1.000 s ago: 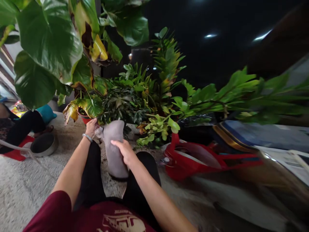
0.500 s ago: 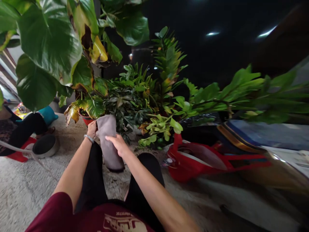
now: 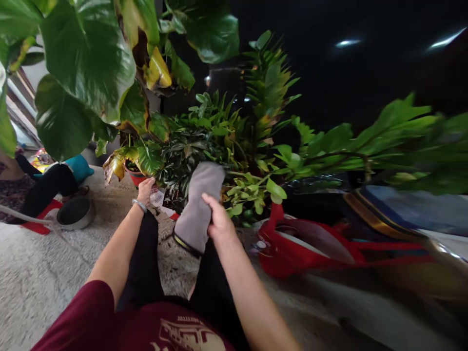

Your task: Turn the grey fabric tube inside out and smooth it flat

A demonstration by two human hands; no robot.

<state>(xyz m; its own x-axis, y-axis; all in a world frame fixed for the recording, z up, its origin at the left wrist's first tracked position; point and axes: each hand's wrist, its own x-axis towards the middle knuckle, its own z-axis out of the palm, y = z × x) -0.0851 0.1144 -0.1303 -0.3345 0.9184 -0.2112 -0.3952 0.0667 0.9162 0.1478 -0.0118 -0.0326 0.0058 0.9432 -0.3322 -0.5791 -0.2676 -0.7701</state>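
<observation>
My right hand grips a folded grey cloth by its right side, thumb on top. The cloth has a dark edging and a thin yellowish strip at its lower end. It is held up over the ground between my knees, in front of the plants. My left hand, with a bangle at the wrist, is apart from the cloth, over my left knee. Its fingers point forward, loosely extended, near a red plant pot. Beside that hand lies a white printed piece, partly hidden.
Big-leaved plants hang at upper left, and bushy greenery spreads ahead. A red bag stands to the right, beside stacked items. At left are a round grey bowl and a seated person's leg.
My left hand has let go of the grey cloth. My right hand has carried the cloth to the right and tilted it. The view has shifted slightly left.
</observation>
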